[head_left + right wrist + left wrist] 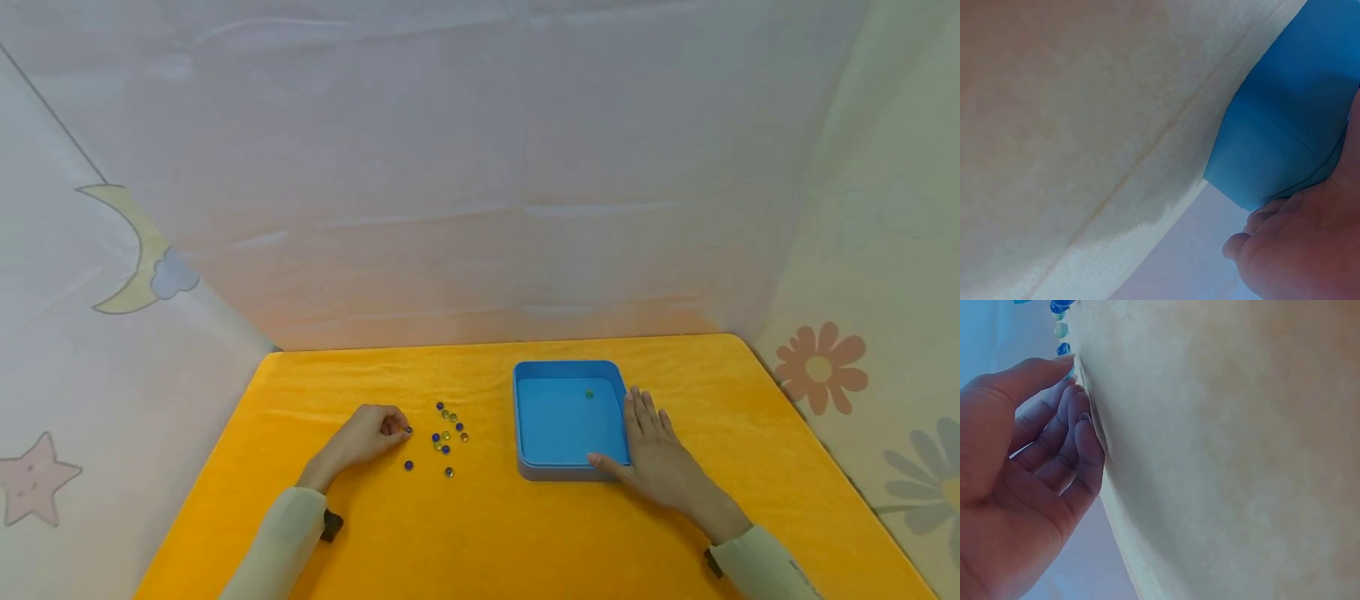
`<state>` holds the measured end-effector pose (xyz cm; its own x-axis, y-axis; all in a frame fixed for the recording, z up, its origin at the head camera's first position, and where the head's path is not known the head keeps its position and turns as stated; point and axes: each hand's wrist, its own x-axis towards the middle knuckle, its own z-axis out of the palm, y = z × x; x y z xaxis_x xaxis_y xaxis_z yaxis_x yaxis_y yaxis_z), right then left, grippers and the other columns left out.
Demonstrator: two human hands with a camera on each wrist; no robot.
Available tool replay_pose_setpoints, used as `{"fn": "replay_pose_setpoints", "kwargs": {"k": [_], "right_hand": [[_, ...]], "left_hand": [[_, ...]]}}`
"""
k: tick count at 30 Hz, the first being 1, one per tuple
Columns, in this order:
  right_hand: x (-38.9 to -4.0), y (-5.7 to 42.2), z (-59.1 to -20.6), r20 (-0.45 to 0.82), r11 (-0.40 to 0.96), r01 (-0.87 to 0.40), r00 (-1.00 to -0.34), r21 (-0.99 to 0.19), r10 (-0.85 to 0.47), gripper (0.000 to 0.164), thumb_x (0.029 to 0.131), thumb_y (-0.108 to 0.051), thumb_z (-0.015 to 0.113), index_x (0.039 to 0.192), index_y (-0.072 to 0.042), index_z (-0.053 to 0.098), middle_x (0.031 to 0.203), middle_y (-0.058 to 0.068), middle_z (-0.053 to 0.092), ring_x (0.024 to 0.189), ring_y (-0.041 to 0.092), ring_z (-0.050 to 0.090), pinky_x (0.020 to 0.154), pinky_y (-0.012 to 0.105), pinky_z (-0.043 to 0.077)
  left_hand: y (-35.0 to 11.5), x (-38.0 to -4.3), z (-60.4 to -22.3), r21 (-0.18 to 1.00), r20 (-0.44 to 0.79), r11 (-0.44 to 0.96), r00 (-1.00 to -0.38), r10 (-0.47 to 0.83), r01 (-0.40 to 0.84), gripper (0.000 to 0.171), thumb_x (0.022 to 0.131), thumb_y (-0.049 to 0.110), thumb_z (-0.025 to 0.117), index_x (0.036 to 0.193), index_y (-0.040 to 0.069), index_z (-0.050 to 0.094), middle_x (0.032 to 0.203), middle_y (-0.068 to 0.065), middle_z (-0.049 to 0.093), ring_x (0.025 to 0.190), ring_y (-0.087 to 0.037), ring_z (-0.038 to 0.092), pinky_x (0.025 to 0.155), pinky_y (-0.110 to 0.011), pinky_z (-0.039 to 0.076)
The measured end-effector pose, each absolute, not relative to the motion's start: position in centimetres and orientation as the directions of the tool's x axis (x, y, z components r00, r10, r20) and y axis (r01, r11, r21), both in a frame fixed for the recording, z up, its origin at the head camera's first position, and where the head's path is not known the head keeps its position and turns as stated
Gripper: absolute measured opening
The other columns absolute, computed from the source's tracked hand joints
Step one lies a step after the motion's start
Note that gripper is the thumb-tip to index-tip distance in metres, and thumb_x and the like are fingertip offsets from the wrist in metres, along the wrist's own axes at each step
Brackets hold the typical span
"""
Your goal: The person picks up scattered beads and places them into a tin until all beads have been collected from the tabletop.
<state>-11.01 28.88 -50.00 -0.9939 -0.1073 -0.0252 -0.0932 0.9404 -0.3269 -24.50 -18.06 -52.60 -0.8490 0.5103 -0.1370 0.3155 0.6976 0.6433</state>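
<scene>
My left hand (372, 433) pinches a dark blue marble (408, 430) between thumb and fingertips, low over the cloth. In the left wrist view the thumb meets the index finger, and the other fingers curl loosely. To the right of that hand lie several loose blue and clear yellowish marbles (446, 436). Flat along the right side of a blue square box (528, 471) rests my right hand (663, 462), fingers straight and thumb over the near rim. One greenish marble (589, 394) sits inside the box, toward its back.
A yellow cloth (465, 542) covers the table. Behind it rises a pale fabric wall (480, 208), with more printed fabric at both sides. One blue marble (408, 465) lies apart, just in front of the left hand.
</scene>
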Motion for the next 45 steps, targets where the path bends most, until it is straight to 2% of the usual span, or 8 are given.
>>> {"fn": "replay_pose_setpoints", "kwargs": {"k": [25, 45], "right_hand": [[-11.1, 28.6, -49.6, -0.044, 0.939, -0.081, -0.994, -0.334, -0.102, 0.122, 0.093, -0.073, 0.062, 0.163, 0.012, 0.008, 0.173, 0.034, 0.005, 0.16, 0.055, 0.007, 0.125, 0.073, 0.015], [-11.0, 28.7, -49.6, -0.053, 0.93, -0.07, -0.994, -0.362, -0.095, 0.122, 0.094, -0.072, 0.061, 0.164, 0.011, 0.007, 0.173, 0.033, 0.003, 0.161, 0.053, 0.004, 0.125, 0.073, 0.013]], "left_hand": [[-16.5, -25.0, -52.2, 0.695, -0.085, 0.655, -0.871, 0.483, 0.295, 0.009, 0.1, 0.028, 0.075, 0.1, 0.019, 0.074, 0.084, 0.005, 0.066, 0.073, -0.013, 0.058, 0.066, -0.024, 0.05], [-14.6, -25.3, -50.9, 0.714, -0.068, 0.623, -0.854, 0.516, 0.32, 0.006, 0.101, 0.025, 0.073, 0.102, 0.02, 0.074, 0.085, 0.003, 0.066, 0.074, -0.014, 0.058, 0.065, -0.026, 0.051]]}}
